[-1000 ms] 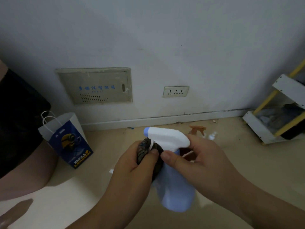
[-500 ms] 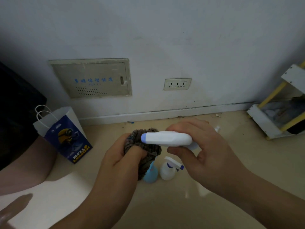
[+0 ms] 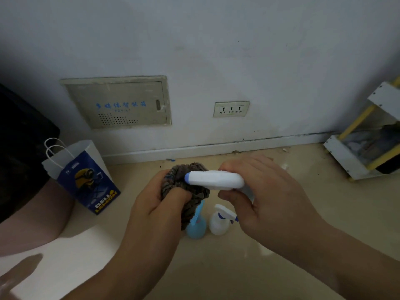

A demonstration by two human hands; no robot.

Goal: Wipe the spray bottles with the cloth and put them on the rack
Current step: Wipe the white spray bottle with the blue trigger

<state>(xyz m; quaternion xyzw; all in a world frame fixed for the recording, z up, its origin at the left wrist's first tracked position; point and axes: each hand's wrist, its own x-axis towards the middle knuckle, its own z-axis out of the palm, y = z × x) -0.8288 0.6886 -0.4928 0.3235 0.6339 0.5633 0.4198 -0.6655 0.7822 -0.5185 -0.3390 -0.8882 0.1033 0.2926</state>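
My right hand point(image 3: 268, 198) grips a spray bottle by its white trigger head point(image 3: 214, 180), whose blue nozzle points left; the bottle's body is hidden behind that hand. My left hand point(image 3: 160, 204) clutches a dark bunched cloth point(image 3: 190, 191) pressed against the underside of the head. On the floor below stand a light blue spray bottle point(image 3: 197, 227) and a small white spray bottle point(image 3: 219, 221), side by side. The white and yellow rack point(image 3: 350, 156) stands at the right edge, against the wall.
A blue and white paper bag point(image 3: 86, 178) stands on the floor at the left. A person's leg and dark clothing point(image 3: 26, 204) fill the left edge. The wall behind carries a beige panel point(image 3: 121, 102) and a socket point(image 3: 231, 109). Dark things lie on the rack's bottom shelf.
The held bottle has tipped so its body is now hidden behind my right hand, and the cloth has moved up under the trigger head. The two floor bottles have come into view.
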